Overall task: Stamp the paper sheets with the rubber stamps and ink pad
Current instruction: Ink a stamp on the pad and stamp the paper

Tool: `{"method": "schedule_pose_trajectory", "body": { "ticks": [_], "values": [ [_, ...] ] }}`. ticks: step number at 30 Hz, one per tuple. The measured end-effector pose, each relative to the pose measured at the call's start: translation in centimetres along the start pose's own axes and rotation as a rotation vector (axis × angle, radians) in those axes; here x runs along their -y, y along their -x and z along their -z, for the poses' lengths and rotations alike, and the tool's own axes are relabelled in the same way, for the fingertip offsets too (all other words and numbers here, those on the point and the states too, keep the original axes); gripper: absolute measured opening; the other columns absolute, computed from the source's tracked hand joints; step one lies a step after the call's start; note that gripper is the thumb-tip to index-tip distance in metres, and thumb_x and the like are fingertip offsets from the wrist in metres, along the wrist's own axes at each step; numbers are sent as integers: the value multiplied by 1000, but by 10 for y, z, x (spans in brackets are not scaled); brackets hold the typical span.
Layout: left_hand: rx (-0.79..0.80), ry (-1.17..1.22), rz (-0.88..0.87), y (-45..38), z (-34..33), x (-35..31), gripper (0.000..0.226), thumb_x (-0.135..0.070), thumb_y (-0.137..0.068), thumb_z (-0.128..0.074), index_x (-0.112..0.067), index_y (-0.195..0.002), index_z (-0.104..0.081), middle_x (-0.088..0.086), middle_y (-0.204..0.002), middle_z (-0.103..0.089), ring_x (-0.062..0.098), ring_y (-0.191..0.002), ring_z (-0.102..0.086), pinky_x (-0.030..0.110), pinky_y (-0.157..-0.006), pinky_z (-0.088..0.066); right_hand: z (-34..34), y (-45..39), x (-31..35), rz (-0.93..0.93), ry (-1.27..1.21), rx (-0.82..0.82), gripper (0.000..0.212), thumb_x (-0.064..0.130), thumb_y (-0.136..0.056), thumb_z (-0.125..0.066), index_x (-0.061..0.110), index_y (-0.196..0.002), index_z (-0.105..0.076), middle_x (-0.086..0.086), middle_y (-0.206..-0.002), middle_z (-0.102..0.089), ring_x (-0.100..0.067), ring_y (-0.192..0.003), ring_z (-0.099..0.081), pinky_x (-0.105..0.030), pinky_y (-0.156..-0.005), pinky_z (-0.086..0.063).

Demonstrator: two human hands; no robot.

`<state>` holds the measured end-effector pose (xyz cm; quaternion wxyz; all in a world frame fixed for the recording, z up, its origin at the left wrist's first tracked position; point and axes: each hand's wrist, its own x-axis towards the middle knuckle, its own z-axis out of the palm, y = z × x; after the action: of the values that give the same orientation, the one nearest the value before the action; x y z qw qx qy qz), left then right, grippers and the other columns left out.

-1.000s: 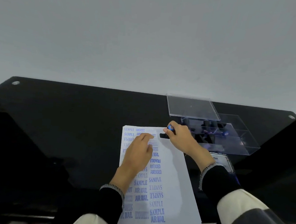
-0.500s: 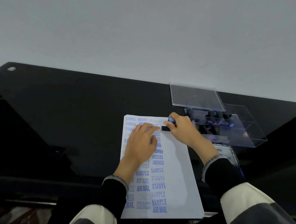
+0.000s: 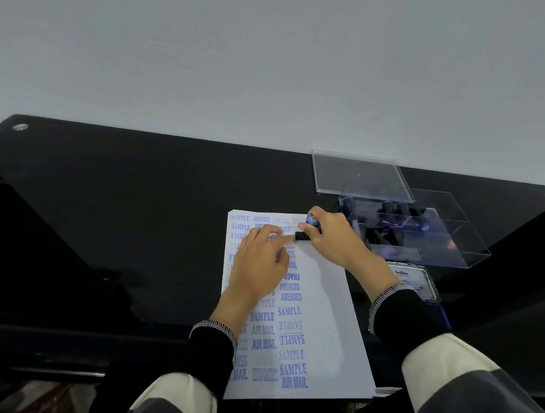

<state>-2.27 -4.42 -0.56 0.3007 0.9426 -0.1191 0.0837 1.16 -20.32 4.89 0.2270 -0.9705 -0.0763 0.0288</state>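
The left hand [image 3: 258, 262] has slid flat up the paper sheet [image 3: 319, 303] to the rubber stamp [image 3: 306, 231] that the right hand [image 3: 332, 238] pinches, steadying another impression.

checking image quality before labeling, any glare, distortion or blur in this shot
Head view: wide-angle bending curves the table edge; its glossy black top shows dim reflections; the clear box glints; stamped words on the paper sheet read sharply, as does the right hand gripping the stamp.

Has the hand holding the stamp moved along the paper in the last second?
No. The right hand keeps the stamp at the same spot near the paper's top right corner.
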Motion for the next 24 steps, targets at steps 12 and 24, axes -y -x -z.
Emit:
{"method": "schedule_pose_trajectory", "body": {
  "ticks": [12,24],
  "values": [
    [0,-1,14,1,1,-1,35,-29,-98,-48,-31,-132,-56,-10,-137,-45,7,-122,-37,20,-97,-26,-6,5,-2,9,85,-65,20,32,-99,-47,15,-108,-48,-5,-94,-62,-15,-70,-57,-32,-64,-52],
    [-56,-29,141,3,25,23,43,-36,-97,-50,-20,-137,-51,-4,-145,-44,12,-136,-34,29,-116,-18,-10,-1,1,-51,-14,-75,18,28,-98,-49,11,-105,-50,-9,-84,-60,-16,-65,-54,-34,-63,-50]
  ]
}}
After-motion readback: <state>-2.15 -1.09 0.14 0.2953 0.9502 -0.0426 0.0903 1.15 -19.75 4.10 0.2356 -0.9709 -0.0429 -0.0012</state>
